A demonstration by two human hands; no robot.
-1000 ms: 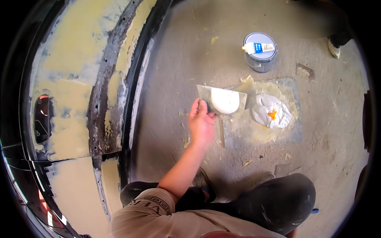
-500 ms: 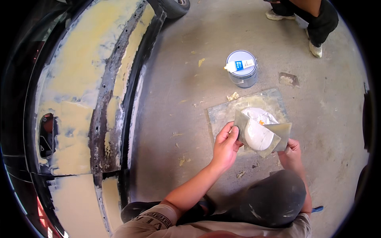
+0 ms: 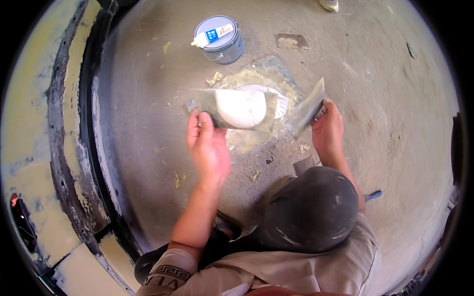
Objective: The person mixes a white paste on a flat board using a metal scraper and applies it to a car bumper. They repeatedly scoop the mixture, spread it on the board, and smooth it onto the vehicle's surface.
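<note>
My left hand (image 3: 210, 150) pinches the left end of a flat greenish spreader (image 3: 205, 98) between thumb and fingers. A thick mound of white putty (image 3: 242, 109) lies across the spreader's face. Another lobe of white putty shows behind its right end; whether it sits on the spreader or on the board below I cannot tell. In my right hand (image 3: 328, 128) is a second flat spreader (image 3: 307, 109), tilted steeply and apart from the first. Both are held above a putty-smeared board (image 3: 271, 66) on the floor.
Beyond the board stands a grey-blue can (image 3: 228, 53) with a white-and-blue tube (image 3: 212, 35) on its lid. A car body panel (image 3: 37, 197) patched with dried filler runs along the left. Dried putty scraps (image 3: 215, 78) lie on the floor. Someone's shoe (image 3: 329, 5) shows at the top.
The two spreaders have come apart, the right one moving off to the right. The left one, with the putty, is now held more level. The view has shifted, so the car sits farther left.
</note>
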